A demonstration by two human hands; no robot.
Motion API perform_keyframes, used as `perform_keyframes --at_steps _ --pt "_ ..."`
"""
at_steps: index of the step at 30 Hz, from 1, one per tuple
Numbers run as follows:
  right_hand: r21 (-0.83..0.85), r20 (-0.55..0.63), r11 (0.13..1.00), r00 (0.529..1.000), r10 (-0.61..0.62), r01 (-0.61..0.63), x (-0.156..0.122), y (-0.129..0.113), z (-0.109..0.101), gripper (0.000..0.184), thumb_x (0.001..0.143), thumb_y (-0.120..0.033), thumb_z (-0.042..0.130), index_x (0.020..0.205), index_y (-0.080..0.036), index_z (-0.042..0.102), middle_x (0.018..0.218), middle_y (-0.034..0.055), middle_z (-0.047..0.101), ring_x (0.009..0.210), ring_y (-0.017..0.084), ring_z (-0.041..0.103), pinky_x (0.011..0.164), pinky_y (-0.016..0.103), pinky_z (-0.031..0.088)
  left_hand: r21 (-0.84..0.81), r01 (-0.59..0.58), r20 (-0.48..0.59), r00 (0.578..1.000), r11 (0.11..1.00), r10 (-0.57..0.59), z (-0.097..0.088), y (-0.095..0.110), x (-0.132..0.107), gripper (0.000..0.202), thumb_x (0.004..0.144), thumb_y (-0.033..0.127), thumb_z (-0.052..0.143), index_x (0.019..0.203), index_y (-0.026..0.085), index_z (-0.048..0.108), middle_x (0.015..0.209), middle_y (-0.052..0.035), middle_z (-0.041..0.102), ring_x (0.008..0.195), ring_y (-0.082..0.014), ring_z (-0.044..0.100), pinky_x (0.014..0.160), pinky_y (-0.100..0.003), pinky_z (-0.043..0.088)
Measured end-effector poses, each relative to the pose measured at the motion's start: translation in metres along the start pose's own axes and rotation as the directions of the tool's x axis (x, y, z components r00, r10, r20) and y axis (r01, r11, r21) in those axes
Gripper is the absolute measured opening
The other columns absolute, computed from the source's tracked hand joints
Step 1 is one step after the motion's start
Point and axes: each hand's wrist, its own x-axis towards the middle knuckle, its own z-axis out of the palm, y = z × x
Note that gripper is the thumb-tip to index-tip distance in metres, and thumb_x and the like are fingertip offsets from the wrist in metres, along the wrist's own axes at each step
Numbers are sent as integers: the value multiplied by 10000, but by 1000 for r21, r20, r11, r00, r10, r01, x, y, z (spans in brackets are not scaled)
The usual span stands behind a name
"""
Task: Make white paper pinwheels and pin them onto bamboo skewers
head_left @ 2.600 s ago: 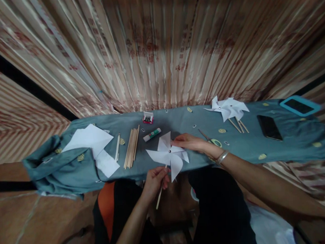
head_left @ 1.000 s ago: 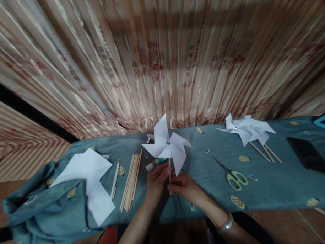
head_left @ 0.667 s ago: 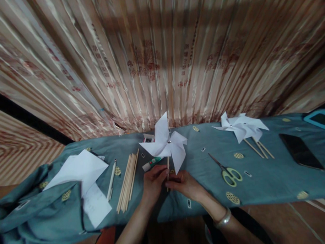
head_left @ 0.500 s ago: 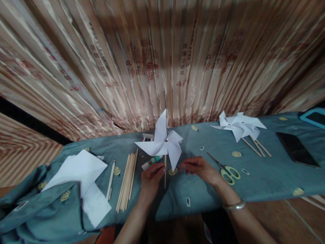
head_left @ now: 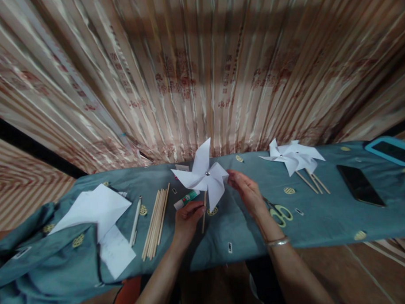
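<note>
My left hand [head_left: 189, 220] is closed around the thin wooden stick of a white paper pinwheel [head_left: 198, 180], holding it upright above the table. A shiny round pin sits at the middle of its blades. My right hand [head_left: 245, 188] is raised at the pinwheel's right side, its fingertips at the edge of the right blade and partly hidden by it. Those fingers look stretched out rather than gripping. Behind the left hand lies a green and white glue stick [head_left: 187, 199]. Scissors with yellow-green handles [head_left: 281, 215] lie beside my right forearm, partly covered by it.
Wooden sticks [head_left: 156, 224] lie in a row on the left, next to a white pen [head_left: 136, 221] and white paper pieces [head_left: 94, 209]. Several finished pinwheels [head_left: 294, 156], a black phone [head_left: 360, 185] and a blue-framed device [head_left: 393, 149] are on the right. A curtain [head_left: 193, 72] hangs behind the table.
My right hand has moved up and inward to the pinwheel's right blade. The left hand still holds the stick, and the blades have turned slightly.
</note>
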Motion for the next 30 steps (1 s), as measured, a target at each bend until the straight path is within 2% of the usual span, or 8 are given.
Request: perform_keyframes --at_steps 4,8,14,19,25,30 --pt "2 80 1000 997 19 -19 -7 0 0 453 680 -623 759 938 -251 779 882 29 774 862 221 690 869 362 526 -53 0 7 1000 999 0 -1 2 0 213 604 305 785 781 186 792 822 -61 774 794 -218 703 785 -325 552" --pt "0 161 1000 986 31 -31 -16 -1 5 416 748 -587 722 968 -239 774 884 32 773 826 215 691 834 351 527 -30 -16 -5 1000 999 16 0 3 0 242 621 317 780 816 176 793 813 -60 777 800 -231 708 797 -341 550" --pt "-12 257 997 963 79 -79 -28 4 13 398 713 -599 745 822 -217 777 769 27 755 722 183 670 785 329 532 17 -9 -55 998 1000 10 0 1 2 206 614 313 762 774 186 793 787 -63 777 780 -229 710 793 -343 549" --pt "-28 282 994 953 113 -110 -34 6 16 393 704 -601 751 727 -208 764 689 20 732 639 155 640 695 292 522 43 -61 -24 998 997 62 0 -1 3 183 641 306 739 792 215 790 808 -47 774 786 -209 698 778 -318 546" --pt "-69 363 994 926 103 -84 -39 3 21 396 742 -604 715 716 -214 773 685 37 741 652 183 670 775 349 532 38 -56 -19 998 998 57 1 -5 3 179 652 310 735 790 205 785 789 -47 764 764 -205 687 771 -320 548" --pt "-74 406 993 907 111 -88 -41 3 23 402 765 -604 693 763 -213 787 738 57 759 670 190 683 751 347 533 6 -44 10 999 999 44 1 -4 2 195 645 317 747 799 202 779 835 -63 771 800 -220 699 789 -332 556"
